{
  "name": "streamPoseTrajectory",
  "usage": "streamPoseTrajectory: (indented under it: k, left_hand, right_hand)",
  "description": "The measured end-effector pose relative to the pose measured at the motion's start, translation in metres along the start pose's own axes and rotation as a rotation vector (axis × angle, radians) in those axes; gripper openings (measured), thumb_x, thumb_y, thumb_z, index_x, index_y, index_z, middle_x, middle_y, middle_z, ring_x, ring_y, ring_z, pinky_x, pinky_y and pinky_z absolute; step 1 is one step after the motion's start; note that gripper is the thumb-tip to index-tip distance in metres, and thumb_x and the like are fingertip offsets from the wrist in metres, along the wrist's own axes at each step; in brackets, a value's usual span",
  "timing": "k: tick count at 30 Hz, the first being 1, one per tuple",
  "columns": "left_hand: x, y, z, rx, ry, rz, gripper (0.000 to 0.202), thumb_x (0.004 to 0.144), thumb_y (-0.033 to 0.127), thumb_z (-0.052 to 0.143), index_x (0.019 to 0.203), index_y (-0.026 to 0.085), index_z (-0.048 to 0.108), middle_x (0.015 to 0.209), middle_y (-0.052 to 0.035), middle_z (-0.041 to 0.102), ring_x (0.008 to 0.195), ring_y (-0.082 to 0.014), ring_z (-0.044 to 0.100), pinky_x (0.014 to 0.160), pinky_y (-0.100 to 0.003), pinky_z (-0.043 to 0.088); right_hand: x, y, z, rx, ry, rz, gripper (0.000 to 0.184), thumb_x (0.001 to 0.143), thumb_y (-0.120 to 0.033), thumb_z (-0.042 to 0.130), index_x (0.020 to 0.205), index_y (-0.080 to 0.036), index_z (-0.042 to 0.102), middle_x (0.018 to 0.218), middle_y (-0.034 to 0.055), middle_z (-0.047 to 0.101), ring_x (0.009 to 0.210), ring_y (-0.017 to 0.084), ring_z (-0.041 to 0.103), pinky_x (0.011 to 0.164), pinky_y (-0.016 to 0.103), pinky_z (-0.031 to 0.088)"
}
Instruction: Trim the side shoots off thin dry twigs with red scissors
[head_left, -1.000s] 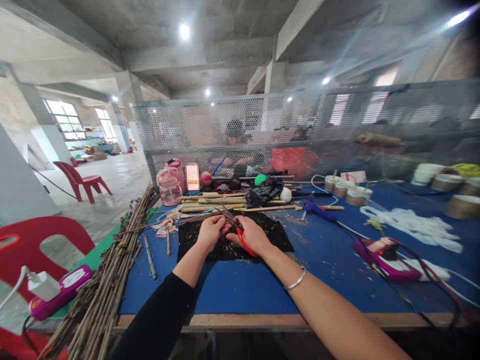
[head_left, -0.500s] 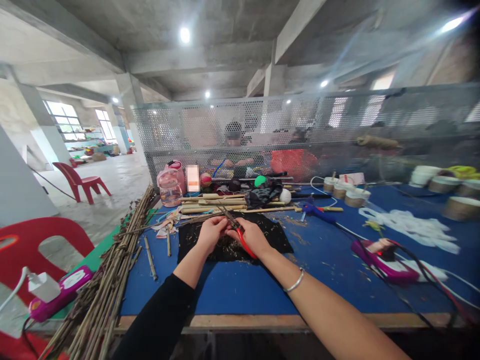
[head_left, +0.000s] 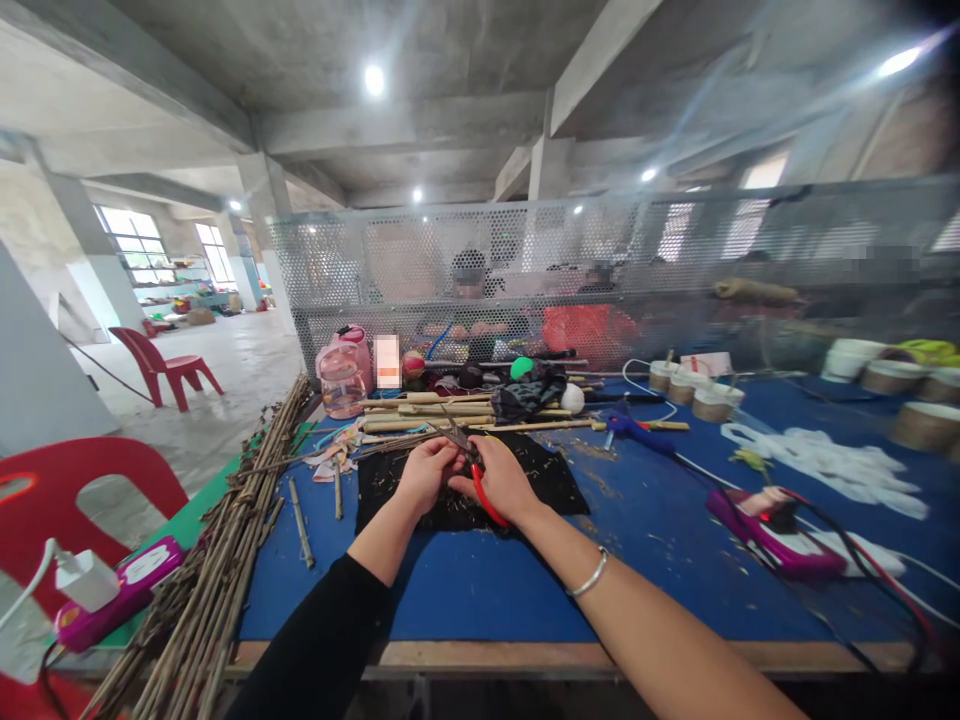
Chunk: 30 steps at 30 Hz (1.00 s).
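My right hand (head_left: 504,482) is closed around red-handled scissors (head_left: 480,490), whose dark blades point up and left past my left fingertips. The blades look slightly parted. Beside them my left hand (head_left: 424,478) is closed in a pinch. What it pinches is too small and too hidden by the fingers to make out. Both hands are over a black cloth (head_left: 551,490) strewn with small plant clippings. Thin twigs (head_left: 300,456) reach from the left toward my left hand; I cannot tell whether it touches them.
A long bundle of dry stems (head_left: 225,560) lies along the left edge. Behind the cloth are bamboo sticks (head_left: 427,424), a pink bottle (head_left: 343,385) and a blue glue gun (head_left: 637,430). A purple power strip (head_left: 802,550) with cords lies right. Beyond the perforated screen (head_left: 337,270) sits a person.
The scissors and my right hand have turned slightly, and the right fingers have shifted around the red handles. My left hand keeps its pinch. The whole view has dropped slightly.
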<state>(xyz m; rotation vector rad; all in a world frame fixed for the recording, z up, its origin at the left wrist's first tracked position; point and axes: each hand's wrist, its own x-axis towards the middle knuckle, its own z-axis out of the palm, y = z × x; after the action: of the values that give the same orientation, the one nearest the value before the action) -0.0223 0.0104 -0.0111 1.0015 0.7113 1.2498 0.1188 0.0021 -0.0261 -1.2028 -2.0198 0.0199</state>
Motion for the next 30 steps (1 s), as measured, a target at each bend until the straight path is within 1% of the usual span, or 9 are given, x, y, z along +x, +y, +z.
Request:
streamPoseTrajectory:
  k: [4,8,10,13,16,21,25,27,30]
  left_hand:
    - [0.0,0.0,0.0,-0.035,-0.04,-0.002,0.025,0.057,0.029,0.075,0.07,0.011,0.063,0.058,0.0011,0.057,0.05,-0.0046,0.048,0.05,-0.016,0.036]
    - [0.001,0.0,-0.003,-0.041,-0.079,0.001,0.022,0.059,0.027,0.073,0.071,0.011,0.062,0.06,0.0011,0.057,0.051,-0.0045,0.049,0.052,-0.016,0.037]
    - [0.001,0.0,-0.003,-0.035,-0.092,-0.005,0.021,0.06,0.026,0.073,0.069,0.011,0.062,0.061,0.001,0.057,0.052,-0.0048,0.049,0.052,-0.016,0.038]
    - [0.0,0.0,-0.002,-0.032,-0.1,-0.01,0.022,0.06,0.028,0.073,0.069,0.011,0.063,0.06,0.0007,0.057,0.052,-0.0048,0.049,0.052,-0.016,0.037]
    - [0.0,0.001,0.0,-0.034,-0.068,-0.003,0.024,0.06,0.03,0.073,0.072,0.011,0.064,0.059,0.0007,0.057,0.051,-0.0047,0.048,0.051,-0.016,0.036]
    - [0.001,0.001,0.0,-0.027,0.028,-0.001,0.027,0.055,0.03,0.076,0.072,0.011,0.065,0.06,-0.0001,0.058,0.052,-0.0058,0.05,0.054,-0.019,0.039]
    - [0.002,-0.001,-0.001,-0.026,0.081,-0.001,0.027,0.055,0.027,0.076,0.073,0.011,0.065,0.058,0.0003,0.058,0.051,-0.0054,0.049,0.052,-0.018,0.04]
    - [0.002,0.0,-0.001,-0.039,0.098,-0.012,0.026,0.055,0.025,0.076,0.074,0.011,0.066,0.06,-0.0001,0.059,0.051,-0.0055,0.05,0.053,-0.018,0.041]
    - [0.002,0.001,-0.001,-0.054,0.127,-0.007,0.024,0.057,0.021,0.075,0.078,0.011,0.066,0.063,-0.0008,0.061,0.054,-0.0055,0.052,0.055,-0.017,0.043]
  right_hand:
    - [0.001,-0.001,-0.002,0.031,0.032,-0.034,0.058,0.068,-0.046,0.065,0.114,-0.015,0.047,0.102,0.0123,0.057,0.096,0.025,0.053,0.083,0.039,0.042]
    - [0.001,-0.001,-0.004,0.023,0.021,-0.046,0.06,0.067,-0.047,0.065,0.114,-0.015,0.048,0.102,0.0133,0.057,0.097,0.027,0.052,0.083,0.041,0.042]
    - [0.001,-0.001,-0.005,0.026,0.01,-0.035,0.058,0.068,-0.048,0.064,0.113,-0.015,0.048,0.102,0.0131,0.057,0.098,0.026,0.053,0.084,0.04,0.042]
    - [0.0,-0.002,-0.006,0.067,-0.005,-0.013,0.05,0.073,-0.047,0.06,0.111,-0.016,0.05,0.102,0.0116,0.059,0.097,0.024,0.054,0.083,0.036,0.043]
    - [-0.001,-0.004,-0.006,0.084,-0.017,0.017,0.046,0.075,-0.047,0.057,0.109,-0.018,0.051,0.101,0.01,0.061,0.095,0.022,0.056,0.081,0.032,0.044]
    - [-0.002,-0.007,-0.008,0.041,-0.089,0.114,0.04,0.077,-0.049,0.054,0.105,-0.022,0.055,0.088,0.0066,0.065,0.078,0.02,0.062,0.068,0.027,0.044]
    - [-0.002,-0.009,-0.011,0.015,-0.117,0.157,0.037,0.078,-0.05,0.053,0.103,-0.023,0.056,0.082,0.0056,0.067,0.073,0.019,0.063,0.063,0.024,0.042]
    - [-0.002,-0.009,-0.012,-0.01,-0.133,0.174,0.037,0.078,-0.05,0.052,0.102,-0.023,0.056,0.081,0.0053,0.066,0.071,0.019,0.063,0.062,0.024,0.042]
    - [-0.002,-0.008,-0.012,-0.044,-0.128,0.171,0.041,0.077,-0.049,0.054,0.107,-0.022,0.053,0.089,0.006,0.065,0.079,0.019,0.062,0.067,0.026,0.043]
